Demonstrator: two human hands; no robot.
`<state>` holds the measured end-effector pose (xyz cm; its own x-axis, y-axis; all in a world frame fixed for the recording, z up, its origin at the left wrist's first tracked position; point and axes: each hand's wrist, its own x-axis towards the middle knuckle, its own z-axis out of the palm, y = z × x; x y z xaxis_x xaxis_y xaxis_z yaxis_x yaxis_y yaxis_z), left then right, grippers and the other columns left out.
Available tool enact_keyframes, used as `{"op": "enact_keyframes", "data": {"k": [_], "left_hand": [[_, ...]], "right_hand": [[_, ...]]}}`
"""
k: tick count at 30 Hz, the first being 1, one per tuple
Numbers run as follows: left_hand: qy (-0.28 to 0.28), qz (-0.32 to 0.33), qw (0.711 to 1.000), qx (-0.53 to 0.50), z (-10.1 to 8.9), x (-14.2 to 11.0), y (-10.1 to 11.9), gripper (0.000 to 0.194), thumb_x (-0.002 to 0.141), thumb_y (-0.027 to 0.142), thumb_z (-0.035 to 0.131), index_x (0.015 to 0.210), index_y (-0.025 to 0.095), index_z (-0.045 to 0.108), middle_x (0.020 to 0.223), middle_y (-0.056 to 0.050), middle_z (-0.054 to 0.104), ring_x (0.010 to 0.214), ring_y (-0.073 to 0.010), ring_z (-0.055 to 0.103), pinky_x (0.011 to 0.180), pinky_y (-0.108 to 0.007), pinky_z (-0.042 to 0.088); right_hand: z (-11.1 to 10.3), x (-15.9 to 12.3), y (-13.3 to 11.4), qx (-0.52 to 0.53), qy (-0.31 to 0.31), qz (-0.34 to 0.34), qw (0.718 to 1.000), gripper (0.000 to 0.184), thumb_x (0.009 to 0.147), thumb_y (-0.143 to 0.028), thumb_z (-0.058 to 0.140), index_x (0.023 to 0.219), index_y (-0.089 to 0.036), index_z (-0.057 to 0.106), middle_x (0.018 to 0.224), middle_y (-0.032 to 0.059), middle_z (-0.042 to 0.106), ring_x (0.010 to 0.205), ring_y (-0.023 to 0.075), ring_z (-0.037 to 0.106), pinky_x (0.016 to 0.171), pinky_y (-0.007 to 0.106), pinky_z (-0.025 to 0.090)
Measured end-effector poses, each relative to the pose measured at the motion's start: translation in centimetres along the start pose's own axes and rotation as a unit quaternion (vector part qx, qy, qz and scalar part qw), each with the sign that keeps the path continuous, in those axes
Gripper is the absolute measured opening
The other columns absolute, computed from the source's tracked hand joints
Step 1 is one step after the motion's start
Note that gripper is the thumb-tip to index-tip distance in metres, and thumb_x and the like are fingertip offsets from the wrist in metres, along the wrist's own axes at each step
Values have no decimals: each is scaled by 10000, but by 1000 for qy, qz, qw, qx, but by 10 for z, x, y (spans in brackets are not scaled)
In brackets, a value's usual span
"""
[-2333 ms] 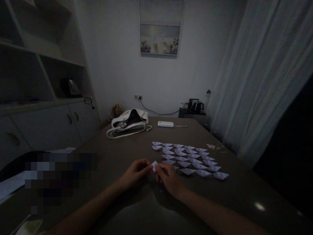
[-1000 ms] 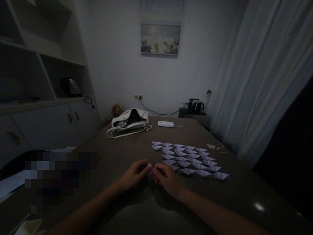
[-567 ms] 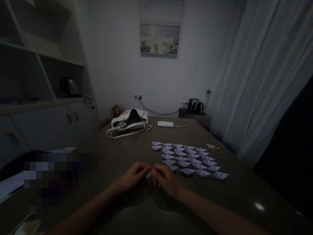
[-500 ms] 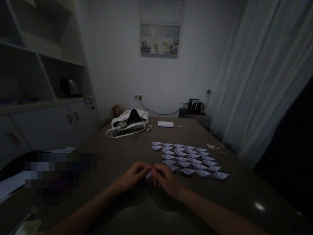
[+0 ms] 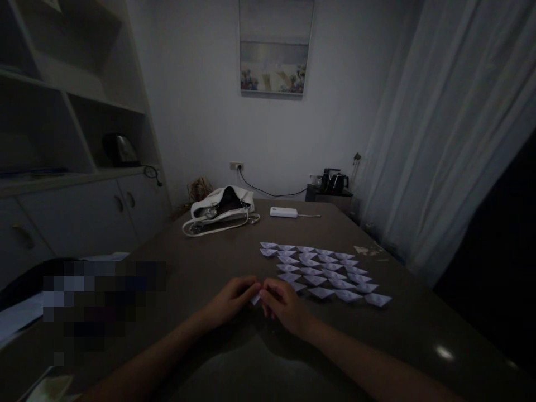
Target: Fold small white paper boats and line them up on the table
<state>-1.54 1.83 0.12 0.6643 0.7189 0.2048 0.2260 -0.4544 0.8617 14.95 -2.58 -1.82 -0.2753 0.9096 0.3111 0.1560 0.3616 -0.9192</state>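
Note:
A small piece of folded white paper (image 5: 255, 299) is pinched between my two hands over the table, mostly hidden by the fingers. My left hand (image 5: 231, 297) grips it from the left with thumb and fingers. From the other side, the thumb and forefinger of my right hand (image 5: 283, 304) close on its edge, touching the left fingertips. Just beyond and right of my right hand, several small white paper boats (image 5: 334, 275) stand in rows on the dark table (image 5: 218, 257); the nearest left ones are partly covered by that hand.
A white handbag (image 5: 221, 209) lies at the table's far left, with a white power bank (image 5: 283, 213) and short cable to its right. Paper scraps (image 5: 364, 250) lie near the right edge. White sheets (image 5: 20, 318) and a blurred-out patch are at the left.
The folded paper, earlier a visible diamond between my fingertips, has turned and sunk lower, so only a small corner shows. Both hands have drawn closer together. The boats have not moved.

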Motion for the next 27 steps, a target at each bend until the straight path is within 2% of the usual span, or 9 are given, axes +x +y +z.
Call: {"op": "enact_keyframes", "data": {"k": [5, 11, 15, 19, 23, 27], "left_hand": [[8, -3, 1000, -5, 0, -1, 0, 369, 871, 465, 450, 762, 140, 584, 698, -6, 541, 691, -154, 492, 639, -232, 405], [-19, -2, 1000, -23, 0, -3, 1, 356, 890, 445, 435, 795, 130, 570, 723, -5, 531, 687, -141, 474, 630, -229, 391], [-5, -5, 1000, -23, 1, -2, 1, 357, 885, 447, 435, 774, 128, 550, 693, 8, 495, 662, -135, 454, 611, -228, 377], [3, -13, 1000, -9, 2, 0, 0, 377, 867, 472, 444, 728, 133, 532, 659, 21, 460, 632, -128, 432, 578, -220, 358], [-4, -41, 998, -44, 2, -1, 1, 393, 856, 500, 438, 720, 142, 524, 660, 23, 466, 635, -130, 444, 574, -216, 370], [6, -51, 997, -57, 3, -2, 0, 372, 844, 497, 467, 728, 147, 515, 661, 26, 472, 631, -126, 449, 568, -211, 368]], "right_hand": [[0, 0, 2, -3, 1, 0, 1000, 286, 904, -366, 463, 689, -177, 461, 536, -46, 472, 465, 82, 441, 457, 189, 330], [1, 0, 1, 26, -3, 22, 999, 292, 889, -408, 474, 710, -178, 462, 544, -48, 476, 448, 82, 436, 432, 190, 329], [1, 0, -1, 39, -5, 32, 999, 294, 883, -411, 474, 709, -174, 467, 539, -46, 471, 445, 85, 441, 426, 190, 326], [0, 1, -1, 26, 3, 20, 999, 289, 877, -375, 483, 672, -172, 463, 527, -47, 461, 449, 79, 434, 434, 185, 323], [-1, 1, -1, 8, 11, 13, 1000, 274, 873, -327, 487, 649, -171, 470, 518, -44, 460, 456, 83, 442, 448, 188, 331], [-1, 2, 1, -5, 44, 1, 999, 250, 865, -285, 491, 641, -175, 468, 509, -46, 452, 458, 89, 440, 455, 192, 328]]}}
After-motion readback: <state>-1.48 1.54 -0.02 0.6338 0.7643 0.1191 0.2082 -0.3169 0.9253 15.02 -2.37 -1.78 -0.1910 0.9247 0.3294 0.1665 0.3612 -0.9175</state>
